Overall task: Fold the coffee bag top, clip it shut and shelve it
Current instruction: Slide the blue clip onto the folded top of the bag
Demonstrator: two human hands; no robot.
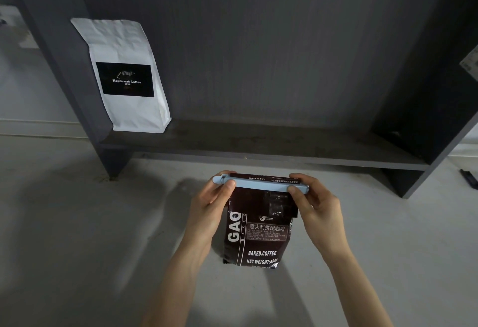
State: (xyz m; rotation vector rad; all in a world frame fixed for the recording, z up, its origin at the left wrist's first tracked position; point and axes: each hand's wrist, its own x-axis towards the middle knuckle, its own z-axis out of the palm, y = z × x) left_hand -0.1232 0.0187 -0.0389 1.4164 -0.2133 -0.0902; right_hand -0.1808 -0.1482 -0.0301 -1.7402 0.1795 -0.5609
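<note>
The dark brown coffee bag (256, 233) stood upright on the pale floor (77, 236) between the person's two hands, its front printed with "BAKED.COFFEE" and a net weight line. Its top was folded over, and a long light-blue clip (261, 184) lay across the fold from one side of the bag to the other, so that a strip of the folded top showed just above the bar.

The left hand (209, 207) gripped the clip's rounded hinge end, thumb pressed on the front of the bar and fingers curled behind the bag's top. The right hand (314, 207) pinched the opposite end the same way, thumb in front, fingers wrapped over the back. Whether the clip's latch was fully caught could not be told.

Beyond the hands stood a dark grey shelf unit (258, 151), its lowest board bare straight ahead of them. Up and to the left of the left hand, a white coffee bag (126, 73) with a black label stood on that board, against the unit's left upright. Far to the right of the right hand, a small dark object (469, 178) lay on the floor at the frame's edge.
</note>
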